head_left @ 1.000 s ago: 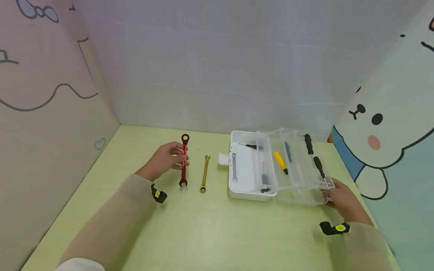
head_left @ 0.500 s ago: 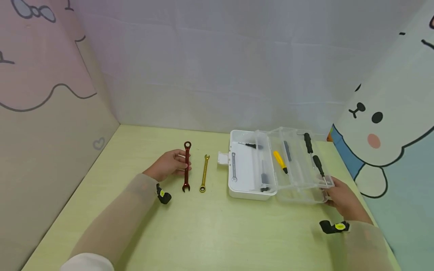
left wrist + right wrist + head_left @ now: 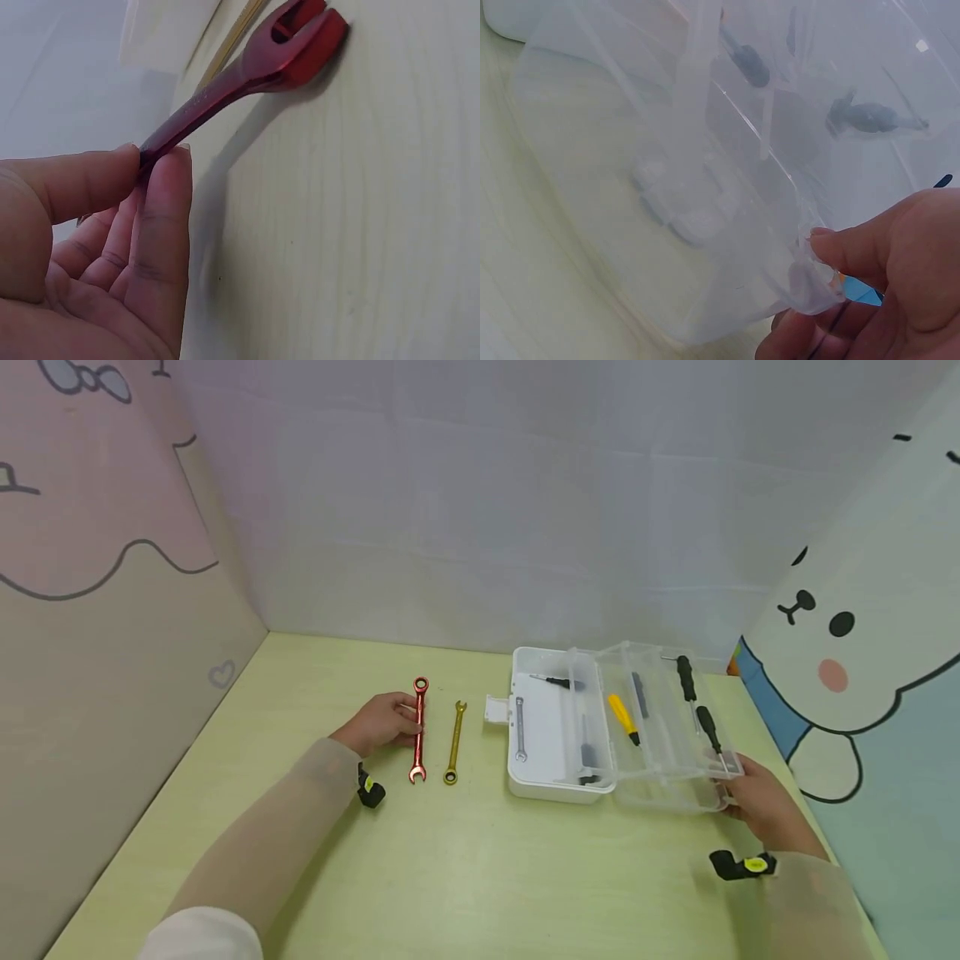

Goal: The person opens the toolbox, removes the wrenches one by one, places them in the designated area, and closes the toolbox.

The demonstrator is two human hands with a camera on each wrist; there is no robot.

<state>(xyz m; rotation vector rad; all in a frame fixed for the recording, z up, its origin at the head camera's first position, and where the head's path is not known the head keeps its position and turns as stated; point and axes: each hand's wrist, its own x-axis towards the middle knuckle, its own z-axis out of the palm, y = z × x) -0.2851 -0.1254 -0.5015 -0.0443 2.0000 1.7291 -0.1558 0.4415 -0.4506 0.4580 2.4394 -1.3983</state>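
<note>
My left hand (image 3: 381, 722) pinches a red combination wrench (image 3: 419, 739) by its shaft, between thumb and fingertips. In the left wrist view the red wrench's open end (image 3: 296, 49) lies close to the tabletop; I cannot tell whether it touches. Just right of it lies a gold combination wrench (image 3: 454, 739). My right hand (image 3: 768, 802) holds the near right corner of a clear plastic tray (image 3: 663, 772), thumb on top and fingers below, as the right wrist view shows. The tray is swung out to the right of a white toolbox (image 3: 551, 790) and partly overlaps it.
A silver wrench (image 3: 521, 731) and a black-handled screwdriver (image 3: 558, 682) lie in the toolbox. On the tray are a yellow-handled tool (image 3: 622, 717) and black screwdrivers (image 3: 686, 677). A white latch (image 3: 497, 710) juts leftward from the box. A wall (image 3: 465, 527) closes the back.
My left hand has moved a little right and toward the table with the red wrench, nearer the gold one. My right hand and the clear tray stay in place.
</note>
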